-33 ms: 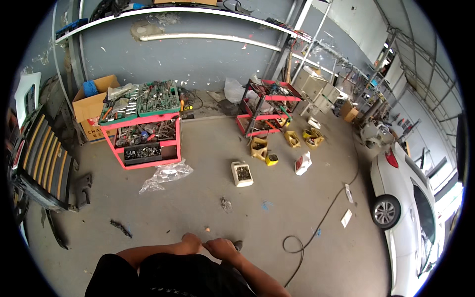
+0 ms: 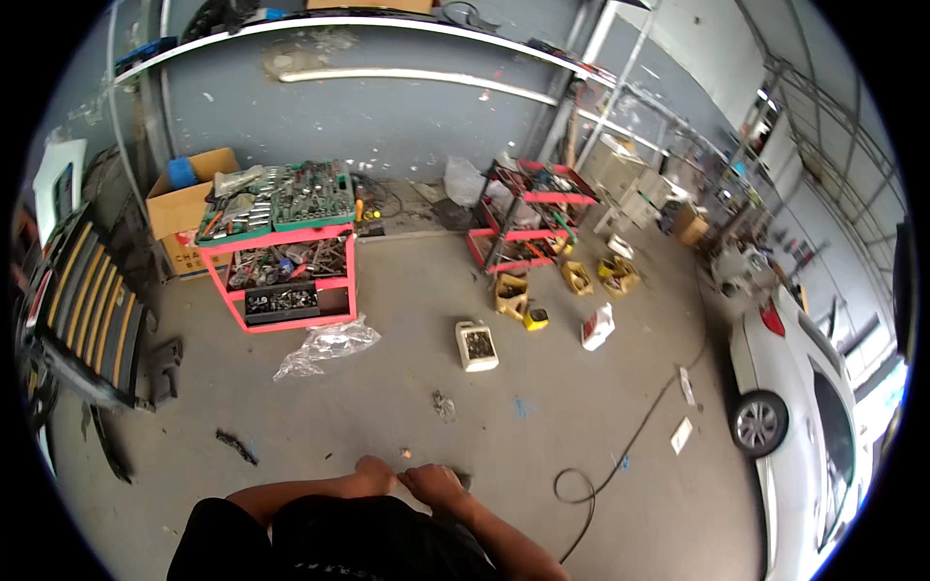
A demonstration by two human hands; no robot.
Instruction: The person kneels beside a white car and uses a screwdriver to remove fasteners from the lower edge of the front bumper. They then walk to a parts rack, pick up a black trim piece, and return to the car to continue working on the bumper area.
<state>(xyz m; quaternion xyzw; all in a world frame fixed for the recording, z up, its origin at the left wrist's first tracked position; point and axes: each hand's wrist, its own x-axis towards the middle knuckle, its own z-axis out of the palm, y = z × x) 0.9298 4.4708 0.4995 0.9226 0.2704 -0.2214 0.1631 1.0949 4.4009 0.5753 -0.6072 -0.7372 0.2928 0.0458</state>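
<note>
Both hands are close together at the lower middle, in front of my dark clothing. My left hand (image 2: pixel 376 477) is closed, its fingers curled inward and mostly hidden. Just beside it, my right hand (image 2: pixel 434 486) is closed too, its knuckles facing up. Something small and dark may show in the narrow gap between them, but I cannot make it out. A dark shoe tip (image 2: pixel 464 480) peeks out past my right hand. On the floor just beyond the hands lies a small orange-brown scrap (image 2: pixel 406 453).
A red tool cart (image 2: pixel 291 327) with socket sets stands far left; another red cart (image 2: pixel 504 261) stands at the back. Cut-open jugs (image 2: pixel 477 363) dot the floor. Clear plastic sheeting (image 2: pixel 329 347), a looped dark hose (image 2: pixel 593 499) and a white car (image 2: pixel 809 416) lie around.
The view has shifted slightly, so the carts, jugs and car sit a little lower and farther right. My hands keep nearly the same closed pose.
</note>
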